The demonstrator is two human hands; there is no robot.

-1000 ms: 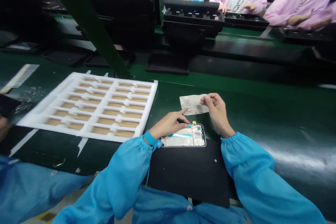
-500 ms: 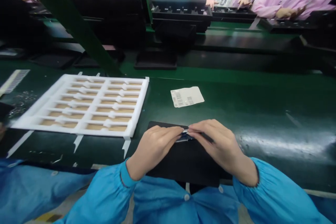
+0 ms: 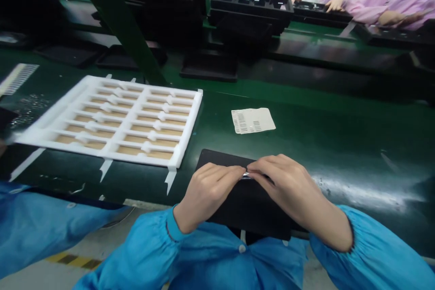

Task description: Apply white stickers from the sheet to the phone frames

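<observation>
The right hand point(image 3: 288, 183) has left the pale sheet point(image 3: 248, 122), now at its eleven o'clock, and met the left hand point(image 3: 210, 186) at its nine, the previously flat, exposed phone frame point(image 3: 246, 176) now showing only as a sliver between them.

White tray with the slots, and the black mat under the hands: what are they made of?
White tray: probably plastic foam with a matte finish; its walls look thick and softly rounded.
Black mat: maybe rubber or plastic, smooth and dull; it shows hardly any shine beside the glossy green table.
</observation>
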